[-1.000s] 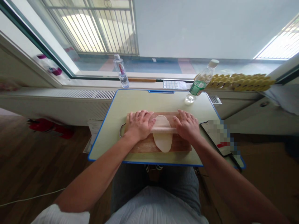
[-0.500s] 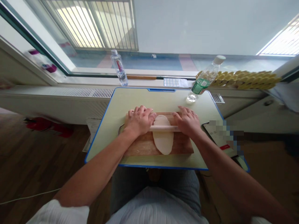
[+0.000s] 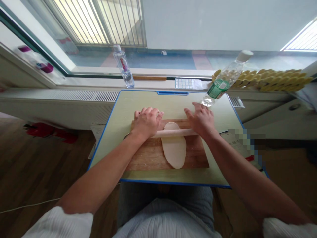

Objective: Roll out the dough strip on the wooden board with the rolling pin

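Observation:
A pale rolling pin point(image 3: 173, 133) lies crosswise over a long oval sheet of dough point(image 3: 174, 152). The dough is thin and flat on a wooden board point(image 3: 148, 157). On the pin's left end rests the palm of my left hand point(image 3: 148, 123), its fingers reaching forward, slightly bent, thumb apart. My right hand point(image 3: 200, 119) presses its palm on the other end, fingers spread and stretched toward the window. Neither hand wraps round the pin, whose ends are hidden under the palms. Dough shows on both sides of the pin.
The board sits on a small blue-edged table point(image 3: 138, 99). A green-labelled bottle point(image 3: 220, 86) stands close beyond my right hand. Another clear bottle point(image 3: 125, 69) is on the windowsill, near yellow objects point(image 3: 277, 79). A partly blurred flat item point(image 3: 237, 142) lies right of the board.
The rolling pin has moved slightly forward under both palms, away from me. My right hand's fingers reach farther toward the bottle. The view has shifted a little.

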Available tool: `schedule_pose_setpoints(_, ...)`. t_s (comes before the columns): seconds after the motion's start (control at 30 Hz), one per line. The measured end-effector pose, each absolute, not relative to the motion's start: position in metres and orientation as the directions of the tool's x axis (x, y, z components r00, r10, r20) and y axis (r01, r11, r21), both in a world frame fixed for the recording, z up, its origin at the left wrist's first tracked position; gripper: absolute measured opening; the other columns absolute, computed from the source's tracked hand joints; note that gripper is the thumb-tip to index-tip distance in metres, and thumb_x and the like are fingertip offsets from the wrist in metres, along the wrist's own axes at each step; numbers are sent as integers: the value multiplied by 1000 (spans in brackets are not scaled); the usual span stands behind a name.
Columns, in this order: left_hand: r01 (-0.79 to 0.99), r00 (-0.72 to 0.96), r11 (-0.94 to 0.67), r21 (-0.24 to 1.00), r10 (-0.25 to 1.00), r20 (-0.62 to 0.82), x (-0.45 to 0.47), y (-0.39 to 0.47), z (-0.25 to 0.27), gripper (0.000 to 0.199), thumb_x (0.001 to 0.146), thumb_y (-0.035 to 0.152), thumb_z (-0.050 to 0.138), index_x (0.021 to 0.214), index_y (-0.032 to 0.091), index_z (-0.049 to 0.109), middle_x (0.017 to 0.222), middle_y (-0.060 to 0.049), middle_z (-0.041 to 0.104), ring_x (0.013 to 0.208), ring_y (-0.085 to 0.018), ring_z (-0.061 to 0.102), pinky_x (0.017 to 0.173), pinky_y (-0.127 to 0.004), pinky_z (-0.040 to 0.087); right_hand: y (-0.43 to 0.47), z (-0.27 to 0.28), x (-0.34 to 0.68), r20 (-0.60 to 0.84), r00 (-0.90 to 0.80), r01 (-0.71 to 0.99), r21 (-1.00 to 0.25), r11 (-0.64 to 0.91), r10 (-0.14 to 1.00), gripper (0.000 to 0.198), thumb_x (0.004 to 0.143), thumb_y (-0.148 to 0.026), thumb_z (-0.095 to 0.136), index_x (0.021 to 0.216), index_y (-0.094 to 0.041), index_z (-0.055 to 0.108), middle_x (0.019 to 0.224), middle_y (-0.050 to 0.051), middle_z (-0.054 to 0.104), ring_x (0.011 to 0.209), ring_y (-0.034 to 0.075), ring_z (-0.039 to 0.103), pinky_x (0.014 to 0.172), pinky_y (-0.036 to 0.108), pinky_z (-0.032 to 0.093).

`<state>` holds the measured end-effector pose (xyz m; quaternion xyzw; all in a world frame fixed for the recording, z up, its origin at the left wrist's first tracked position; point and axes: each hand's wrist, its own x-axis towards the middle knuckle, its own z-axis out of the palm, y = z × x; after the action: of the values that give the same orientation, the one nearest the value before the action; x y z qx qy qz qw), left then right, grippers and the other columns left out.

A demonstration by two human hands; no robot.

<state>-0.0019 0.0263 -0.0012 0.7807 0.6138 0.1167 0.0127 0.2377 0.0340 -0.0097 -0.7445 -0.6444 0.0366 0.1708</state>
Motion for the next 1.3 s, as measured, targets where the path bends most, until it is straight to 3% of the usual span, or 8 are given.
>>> schedule_pose_setpoints(0.5, 951, 233, -261, 168, 957, 171, 0, 6, 2, 44, 114, 52, 39, 119, 27, 76, 121, -11, 75, 119, -32, 64, 99, -47, 44, 13, -16, 239, 257, 130, 952, -304, -47, 958, 60, 107, -54, 46, 148, -14, 65, 147, 20, 69, 136, 39, 60, 117, 55, 42)
schedule_pose_setpoints(0.93, 945, 248, -280, 167, 950, 188, 3, -37, 7, 43, 113, 49, 43, 134, 25, 71, 133, -12, 72, 124, -34, 60, 110, -52, 39, -35, -15, 237, 199, 53, 974, -227, -6, 979, 56, 109, -42, 36, 156, -20, 60, 159, 14, 62, 147, 35, 52, 123, 58, 39)
schedule_pose_setpoints(1.3, 950, 205, -226, 217, 972, 116, 2, -17, 3, 50, 111, 55, 41, 145, 31, 68, 151, -12, 67, 136, -35, 56, 117, -56, 36, -11, -8, 233, 104, 55, 966, -256, -27, 993, 62, 106, -52, 40, 159, -24, 57, 164, 11, 58, 150, 36, 47, 125, 62, 35)
